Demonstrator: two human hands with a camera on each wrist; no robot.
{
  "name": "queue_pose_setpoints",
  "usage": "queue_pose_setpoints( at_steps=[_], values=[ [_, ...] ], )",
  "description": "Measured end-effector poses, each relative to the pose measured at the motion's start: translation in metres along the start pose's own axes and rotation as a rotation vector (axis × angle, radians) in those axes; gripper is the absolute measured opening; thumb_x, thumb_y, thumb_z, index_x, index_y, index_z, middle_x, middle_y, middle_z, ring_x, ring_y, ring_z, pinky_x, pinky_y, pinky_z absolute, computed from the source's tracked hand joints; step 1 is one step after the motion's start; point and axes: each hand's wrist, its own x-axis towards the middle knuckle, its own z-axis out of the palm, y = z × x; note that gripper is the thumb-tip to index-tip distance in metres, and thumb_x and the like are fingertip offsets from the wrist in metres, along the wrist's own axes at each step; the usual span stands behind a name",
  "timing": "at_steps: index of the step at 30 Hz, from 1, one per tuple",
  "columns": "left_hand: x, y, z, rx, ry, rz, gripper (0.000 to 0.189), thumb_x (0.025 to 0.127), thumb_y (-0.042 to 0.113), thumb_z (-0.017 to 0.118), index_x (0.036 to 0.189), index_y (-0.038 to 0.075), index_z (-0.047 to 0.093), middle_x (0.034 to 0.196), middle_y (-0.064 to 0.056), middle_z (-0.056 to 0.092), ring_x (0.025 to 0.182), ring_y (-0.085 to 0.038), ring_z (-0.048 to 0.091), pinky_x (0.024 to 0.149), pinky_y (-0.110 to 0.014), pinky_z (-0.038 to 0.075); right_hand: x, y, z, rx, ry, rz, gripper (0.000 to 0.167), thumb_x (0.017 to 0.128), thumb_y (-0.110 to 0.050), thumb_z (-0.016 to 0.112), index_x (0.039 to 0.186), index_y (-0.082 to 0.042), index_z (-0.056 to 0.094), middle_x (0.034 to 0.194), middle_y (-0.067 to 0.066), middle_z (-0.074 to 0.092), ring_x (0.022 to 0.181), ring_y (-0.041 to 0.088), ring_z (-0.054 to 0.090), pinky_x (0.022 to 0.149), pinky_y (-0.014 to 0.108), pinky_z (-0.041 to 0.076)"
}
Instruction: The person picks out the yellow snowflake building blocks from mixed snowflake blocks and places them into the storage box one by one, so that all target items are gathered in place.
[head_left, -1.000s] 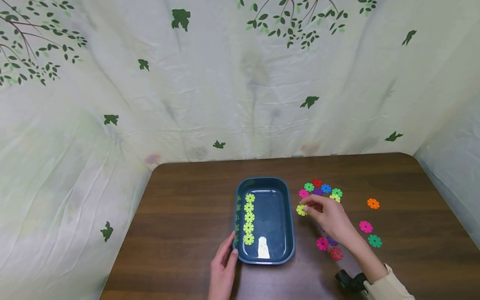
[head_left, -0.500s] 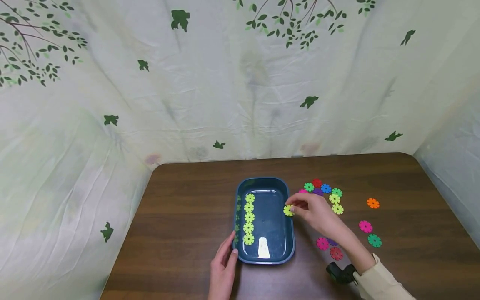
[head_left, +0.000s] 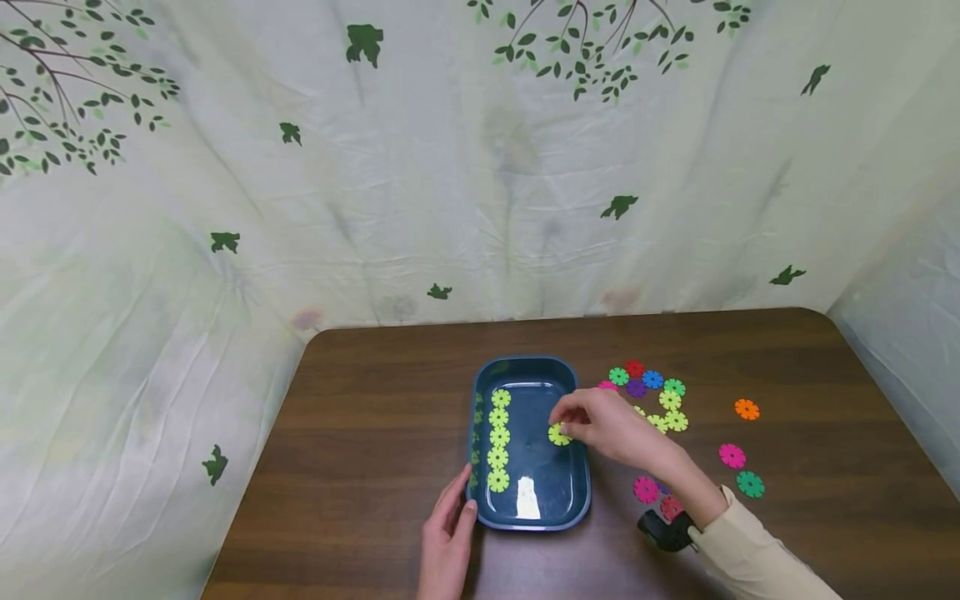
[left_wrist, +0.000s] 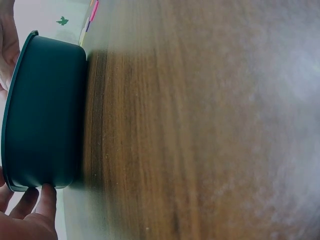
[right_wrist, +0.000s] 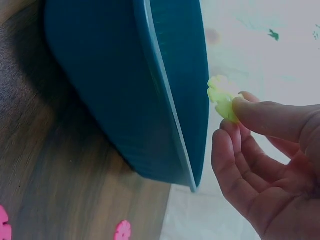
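The right hand [head_left: 611, 425] pinches a yellow disc [head_left: 557, 435] over the blue tray [head_left: 525, 527]

In the head view, the tray stands on a brown wooden table [head_left: 360, 442]. Inside it, five yellow discs [head_left: 499, 430] form a straight column along the left side. The pinched disc is above the right part of the tray, well apart from that column. The left hand [head_left: 446, 537] is at the tray's near left side, its fingertips touching the outside and its fingers relaxed rather than clenched. A cream sleeve [head_left: 757, 550] covers the right forearm, and a black device [head_left: 663, 531] sits at that wrist. Right of the tray lies a loose group of small flower-shaped discs, among them a red disc [head_left: 634, 367], a blue disc [head_left: 652, 380] and a purple disc [head_left: 636, 388]. Farther right are an orange disc [head_left: 747, 409], a pink disc [head_left: 732, 456] and a green disc [head_left: 750, 484]. A white cloth [head_left: 465, 192] printed with leaves hangs behind the table.

In the left wrist view, the tray's dark outer wall fills the left side, with the left hand's fingers resting against it at the bottom.

In the right wrist view, thumb and fingertips grasp the yellow disc by its edge, beyond the tray's near rim. Two pink discs show partly on the table.
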Motion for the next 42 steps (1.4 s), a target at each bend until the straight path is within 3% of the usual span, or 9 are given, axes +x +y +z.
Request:
queue_pose_setpoints(
  at_steps=[8, 21, 30, 37, 42],
  values=[
    [0.000, 0.000, 0.000, -0.001, 0.000, -0.004, 0.046, 0.094, -0.005, 0.057, 0.137, 0.013, 0.059, 0.139, -0.001, 0.056, 0.132, -0.016, 0.045, 0.105, -0.015, 0.034, 0.012, -0.005, 0.004, -0.027, -0.083, 0.028, 0.014, 0.088, -0.004, 0.072, 0.094, -0.016, 0.075, 0.083, -0.007, 0.065, 0.074, 0.013, 0.057, 0.064, 0.023, 0.054],
    [-0.001, 0.002, 0.000, 0.023, -0.005, -0.031, 0.045, 0.096, 0.000, 0.057, 0.138, 0.015, 0.059, 0.141, -0.003, 0.054, 0.133, -0.018, 0.045, 0.104, -0.013, 0.033, 0.034, -0.012, 0.010, -0.063, -0.213, 0.007, 0.012, 0.087, -0.006, 0.073, 0.088, -0.017, 0.074, 0.077, -0.007, 0.064, 0.070, 0.015, 0.056, 0.063, 0.029, 0.053],
    [0.000, 0.003, 0.000, 0.066, -0.002, -0.065, 0.045, 0.096, 0.000, 0.056, 0.138, 0.015, 0.059, 0.140, -0.001, 0.055, 0.132, -0.020, 0.046, 0.109, -0.028, 0.036, 0.049, -0.016, 0.018, -0.067, -0.314, 0.010, 0.014, 0.085, -0.002, 0.073, 0.084, -0.016, 0.074, 0.072, -0.005, 0.063, 0.065, 0.014, 0.056, 0.059, 0.029, 0.052],
    [-0.001, 0.003, 0.000, 0.031, -0.009, -0.040, 0.045, 0.096, -0.001, 0.056, 0.138, 0.014, 0.058, 0.140, -0.003, 0.055, 0.133, -0.019, 0.045, 0.105, -0.016, 0.034, 0.060, -0.018, 0.025, -0.053, -0.390, 0.042, 0.016, 0.084, 0.002, 0.071, 0.081, -0.013, 0.073, 0.069, 0.001, 0.065, 0.062, 0.017, 0.060, 0.057, 0.030, 0.053],
    [-0.001, 0.003, -0.001, 0.019, -0.013, -0.042, 0.045, 0.096, -0.001, 0.056, 0.138, 0.016, 0.058, 0.141, -0.002, 0.054, 0.133, -0.018, 0.045, 0.103, -0.013, 0.034, 0.067, -0.019, 0.029, -0.002, -0.439, 0.082, 0.015, 0.085, 0.003, 0.071, 0.082, -0.012, 0.073, 0.072, 0.002, 0.066, 0.067, 0.024, 0.064, 0.061, 0.032, 0.057]
  ],
)
